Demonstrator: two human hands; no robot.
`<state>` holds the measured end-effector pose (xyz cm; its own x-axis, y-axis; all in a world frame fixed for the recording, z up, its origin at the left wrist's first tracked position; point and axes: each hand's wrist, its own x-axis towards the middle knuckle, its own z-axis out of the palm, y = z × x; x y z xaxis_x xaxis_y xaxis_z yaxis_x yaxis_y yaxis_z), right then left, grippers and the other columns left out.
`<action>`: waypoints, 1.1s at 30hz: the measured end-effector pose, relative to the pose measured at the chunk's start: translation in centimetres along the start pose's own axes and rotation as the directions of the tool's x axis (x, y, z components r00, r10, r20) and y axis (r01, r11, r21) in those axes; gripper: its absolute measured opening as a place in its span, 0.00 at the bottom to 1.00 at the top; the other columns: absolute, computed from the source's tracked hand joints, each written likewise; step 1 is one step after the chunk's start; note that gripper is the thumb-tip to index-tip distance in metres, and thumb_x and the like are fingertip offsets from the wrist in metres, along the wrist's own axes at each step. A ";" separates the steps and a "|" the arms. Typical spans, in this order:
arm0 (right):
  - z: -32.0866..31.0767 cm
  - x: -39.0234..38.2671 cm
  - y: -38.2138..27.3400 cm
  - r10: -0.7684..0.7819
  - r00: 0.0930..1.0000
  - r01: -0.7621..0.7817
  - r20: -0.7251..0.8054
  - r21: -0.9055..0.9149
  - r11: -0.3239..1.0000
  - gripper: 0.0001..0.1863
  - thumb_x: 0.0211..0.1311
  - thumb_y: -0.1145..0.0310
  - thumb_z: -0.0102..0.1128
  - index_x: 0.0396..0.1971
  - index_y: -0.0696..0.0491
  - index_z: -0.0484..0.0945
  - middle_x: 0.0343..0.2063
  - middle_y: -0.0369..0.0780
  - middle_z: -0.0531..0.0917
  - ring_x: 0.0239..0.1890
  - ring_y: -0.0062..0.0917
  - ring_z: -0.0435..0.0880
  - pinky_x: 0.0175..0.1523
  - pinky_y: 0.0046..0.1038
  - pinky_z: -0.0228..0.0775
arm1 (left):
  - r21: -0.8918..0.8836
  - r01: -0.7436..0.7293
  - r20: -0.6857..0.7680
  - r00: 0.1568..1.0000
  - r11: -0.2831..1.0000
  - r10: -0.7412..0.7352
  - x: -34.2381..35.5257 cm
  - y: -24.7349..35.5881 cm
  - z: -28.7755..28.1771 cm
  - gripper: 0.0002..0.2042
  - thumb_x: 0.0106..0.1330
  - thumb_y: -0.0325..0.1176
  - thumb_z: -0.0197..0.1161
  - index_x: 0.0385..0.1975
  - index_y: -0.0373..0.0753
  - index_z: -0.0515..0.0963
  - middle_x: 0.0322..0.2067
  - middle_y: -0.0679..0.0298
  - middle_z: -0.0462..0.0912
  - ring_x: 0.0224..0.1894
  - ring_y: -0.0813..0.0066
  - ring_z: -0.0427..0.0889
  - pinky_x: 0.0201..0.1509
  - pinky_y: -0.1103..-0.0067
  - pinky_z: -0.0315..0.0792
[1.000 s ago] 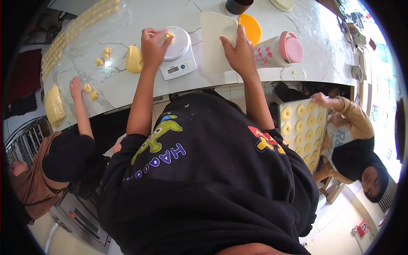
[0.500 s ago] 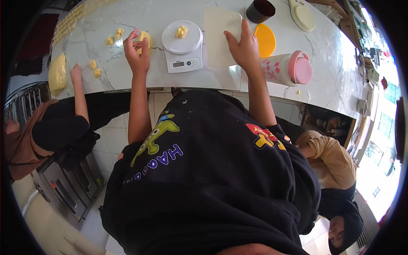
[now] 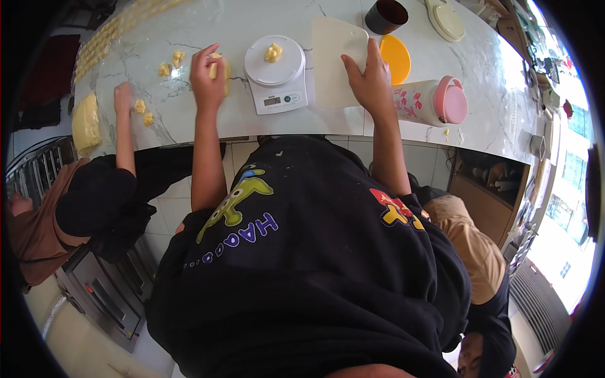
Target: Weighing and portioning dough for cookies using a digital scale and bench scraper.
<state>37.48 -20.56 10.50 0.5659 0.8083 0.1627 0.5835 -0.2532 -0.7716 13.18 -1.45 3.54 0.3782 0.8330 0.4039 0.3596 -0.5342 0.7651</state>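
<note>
My left hand (image 3: 209, 80) is over a yellow dough lump (image 3: 222, 74), with its fingers curled in. The hand partly covers the lump, and whatever its fingertips pinch is hidden. A small piece of dough (image 3: 273, 53) rests on the round plate of a white kitchen scale (image 3: 280, 97), to the right of that hand. Farther right, my right hand (image 3: 373, 82) lies at the right edge of a thin white cutting board (image 3: 334, 75). Its thumb is spread away from the fingers, and nothing shows in its grasp.
Beside my right hand are an orange-yellow lid (image 3: 396, 60), a dark cup (image 3: 386, 17) and a pink-lidded bottle (image 3: 416, 103). Small dough pieces (image 3: 140, 106) lie left, near a co-worker's hand (image 3: 123, 97) and a large dough block (image 3: 86, 126). Another person (image 3: 472, 246) bends at right.
My left hand's fingers have curled in more over the dough lump. The left co-worker's hand has come nearer the small dough pieces. The person at right has bent lower. The view has shifted slightly.
</note>
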 end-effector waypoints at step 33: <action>23.4 -2.0 -13.5 -0.258 0.755 0.444 0.603 -0.180 0.878 0.19 0.51 0.71 0.57 0.41 0.58 0.63 0.18 0.46 0.80 0.22 0.39 0.82 0.23 0.36 0.72 | 0.168 0.305 -0.022 0.952 0.938 -0.305 -7.7 -7.1 -8.4 0.07 0.56 0.26 0.64 0.34 0.33 0.81 0.27 0.58 0.83 0.28 0.72 0.82 0.35 0.79 0.74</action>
<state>14.81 -6.34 6.24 -0.0750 0.9960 -0.0487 0.8681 0.0412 -0.4947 0.59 -2.86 -0.79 0.2318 0.9592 0.1618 0.5956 -0.2714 0.7560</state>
